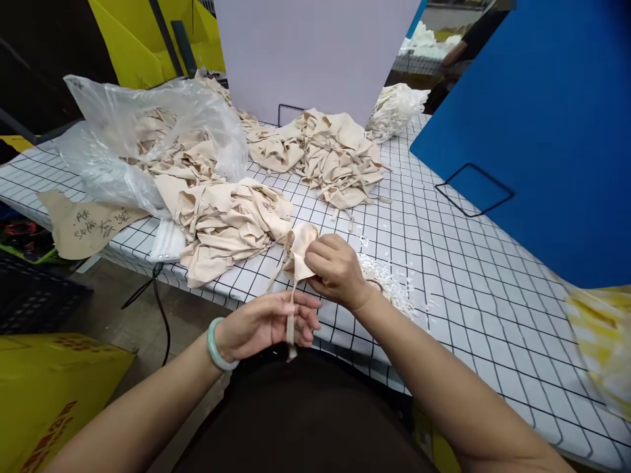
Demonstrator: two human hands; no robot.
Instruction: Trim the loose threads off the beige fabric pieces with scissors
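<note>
My right hand (336,268) is closed in a fist on a small beige cloth piece (300,248), just above the table's front edge. From that piece a narrow strap (290,326) hangs down across my left hand (269,322). The left thumb presses the strap against the index finger, while the other fingers are loosely curled, palm up. A pale green bangle (215,345) circles the left wrist. Close behind the hands lies a crumpled heap of beige cloth pieces (229,226). Small white bits (389,282) are scattered on the table beside my right forearm.
The table has a white checked cover (473,315). A clear plastic bag (108,157) with beige cloth stands at left, near a paper pattern (91,226) and a white power strip (167,242). Another cloth heap (340,154) lies behind. A blue panel (547,144) rises at right.
</note>
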